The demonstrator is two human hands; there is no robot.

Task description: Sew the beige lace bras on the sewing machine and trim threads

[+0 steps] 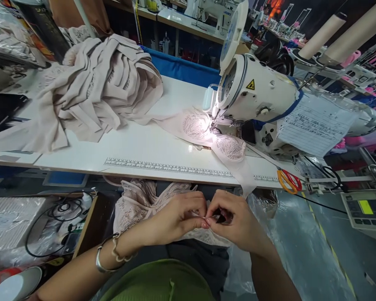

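Observed from beside the bench, working left to right. A heap of beige fabric pieces (94, 88) lies on the left of the white table (144, 150), well apart from the hands. Below the table edge, a bundle of pale lace garment (138, 202) rests in the person's lap. The left hand (178, 217), with bangles at the wrist, is closed in a pinch, thumb and forefinger pressed together on a thin edge of the lace. The right hand (235, 221) meets it fingertip to fingertip; its fingers are curled tight around something small and dark, which cannot be made out. The lace piece runs roughly side to side between the two hands, and the bulk of it trails left, behind the left hand, so the left hand is nearer the bundle and the right hand works at its free end. Above, on the table, a second lace piece (213, 136) lies under the needle of the sewing machine (257, 92), lit by the machine lamp. Orange-handled scissors (290, 180) sit at the table edge, near the right hand but not touching it.
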